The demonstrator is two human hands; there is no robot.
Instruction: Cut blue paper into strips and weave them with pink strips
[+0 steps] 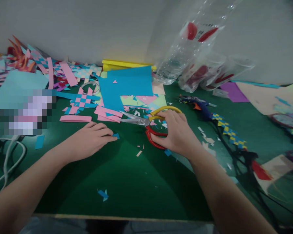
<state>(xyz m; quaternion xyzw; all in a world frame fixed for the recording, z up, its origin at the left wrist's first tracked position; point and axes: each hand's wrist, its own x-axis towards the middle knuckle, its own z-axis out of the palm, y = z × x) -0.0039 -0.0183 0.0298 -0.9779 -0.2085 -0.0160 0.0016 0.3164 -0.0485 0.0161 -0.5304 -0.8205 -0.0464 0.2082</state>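
Note:
My right hand (174, 135) is closed around the handles of a pair of scissors (139, 121), one handle yellow and one red. The blades point left and stand slightly apart. Between the fingertips of my left hand (95, 141) is a small piece of blue paper (116, 136), left of the scissors and below the blades. Just behind my left hand lie pink paper strips (75, 119). A large sheet of blue paper (132, 81) rests farther back, with a woven pink and blue piece (83, 101) to its left.
Plastic cups (197, 71) lean against the wall at the back right. A glue gun (202, 107) with a black cable lies on the right. A blurred-out device (29, 113) with a white cable (7, 159) is on the left. Paper scraps (104, 194) dot the green table (127, 182).

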